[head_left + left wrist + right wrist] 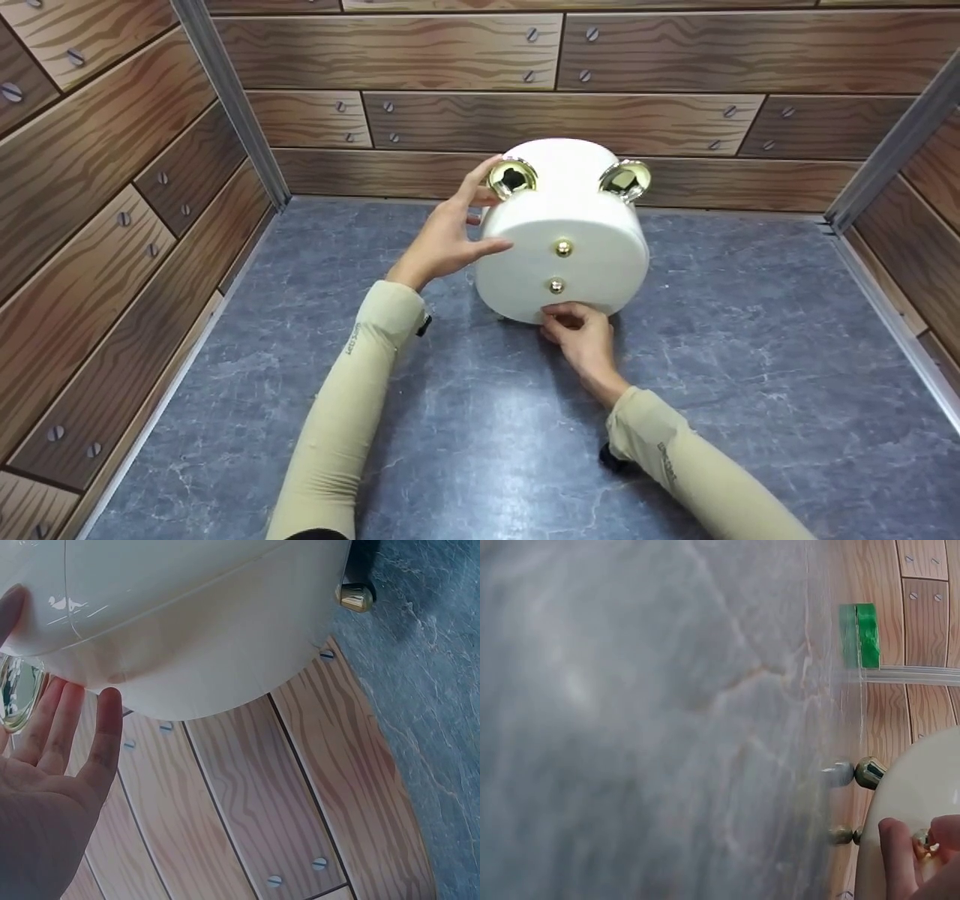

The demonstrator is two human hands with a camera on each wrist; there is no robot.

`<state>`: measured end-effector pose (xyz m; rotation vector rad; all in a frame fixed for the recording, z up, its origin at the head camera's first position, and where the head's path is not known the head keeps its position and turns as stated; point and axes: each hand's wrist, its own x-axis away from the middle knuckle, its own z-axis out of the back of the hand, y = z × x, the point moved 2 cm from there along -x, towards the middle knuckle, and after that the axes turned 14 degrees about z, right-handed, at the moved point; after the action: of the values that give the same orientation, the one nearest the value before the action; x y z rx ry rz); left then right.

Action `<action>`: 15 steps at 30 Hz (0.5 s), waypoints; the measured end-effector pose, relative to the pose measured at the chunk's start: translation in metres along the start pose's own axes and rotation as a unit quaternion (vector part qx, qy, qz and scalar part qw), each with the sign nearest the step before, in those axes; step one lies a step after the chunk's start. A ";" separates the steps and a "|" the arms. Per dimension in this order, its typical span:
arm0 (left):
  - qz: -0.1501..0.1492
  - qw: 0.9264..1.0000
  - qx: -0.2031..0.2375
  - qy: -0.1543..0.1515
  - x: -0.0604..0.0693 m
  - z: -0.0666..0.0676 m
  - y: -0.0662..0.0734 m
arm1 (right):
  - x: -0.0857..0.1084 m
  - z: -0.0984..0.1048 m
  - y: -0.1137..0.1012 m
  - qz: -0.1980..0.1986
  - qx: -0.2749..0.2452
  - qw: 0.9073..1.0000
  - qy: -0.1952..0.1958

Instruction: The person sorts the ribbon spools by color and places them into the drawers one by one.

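The white rounded box (607, 262) stands in front of me on the marbled blue-grey surface (360, 262), near the plank-patterned back wall (465, 124). Its shell looks glossy and stiff, so I'd expect it to be fairly light, slick under dry skin and easy to scuff. My right hand (589, 343) is low on the front, thumb and finger pinching a small gold knob (922, 841), a good hard purchase though a tiny one. Above it sit two more gold knobs (563, 248). My left hand (450, 234) is spread, not clenched, thumb against the front and fingers along the side by one gold ear (532, 178). I'd steady the body there, since the ears look breakable. Small gold feet (870, 772) hold it up; a green object (868, 635) shows farther off.
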<state>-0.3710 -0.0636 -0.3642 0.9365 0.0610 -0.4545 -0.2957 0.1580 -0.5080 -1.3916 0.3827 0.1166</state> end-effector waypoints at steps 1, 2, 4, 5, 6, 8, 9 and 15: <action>0.001 1.000 -0.001 0.000 0.000 0.000 0.000 | 0.000 0.000 0.000 -0.001 -0.006 1.000 0.002; 0.001 1.000 -0.001 0.001 0.000 0.000 0.000 | 0.000 0.000 0.001 -0.003 -0.009 1.000 0.005; 0.004 1.000 -0.003 0.001 0.000 0.000 0.000 | 0.001 0.000 0.001 -0.003 -0.013 1.000 0.009; 0.005 1.000 -0.004 0.000 0.000 -0.001 0.000 | 0.001 0.000 0.001 -0.004 -0.014 1.000 0.010; 0.006 1.000 -0.006 -0.001 0.001 -0.001 0.001 | 0.001 0.000 0.000 -0.005 -0.019 1.000 0.012; 0.009 1.000 -0.006 -0.003 0.001 0.000 0.001 | 0.001 0.000 0.000 -0.005 -0.025 1.000 0.012; 0.010 1.000 -0.006 -0.004 0.001 0.000 0.002 | 0.001 0.000 0.000 -0.006 -0.029 0.999 0.012; 0.011 1.000 -0.008 -0.001 0.002 0.000 0.001 | 0.002 -0.002 0.001 -0.007 -0.040 0.999 0.011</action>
<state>-0.3691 -0.0637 -0.3641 0.9206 0.0521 -0.4347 -0.2943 0.1561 -0.5095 -1.4759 0.3905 0.1072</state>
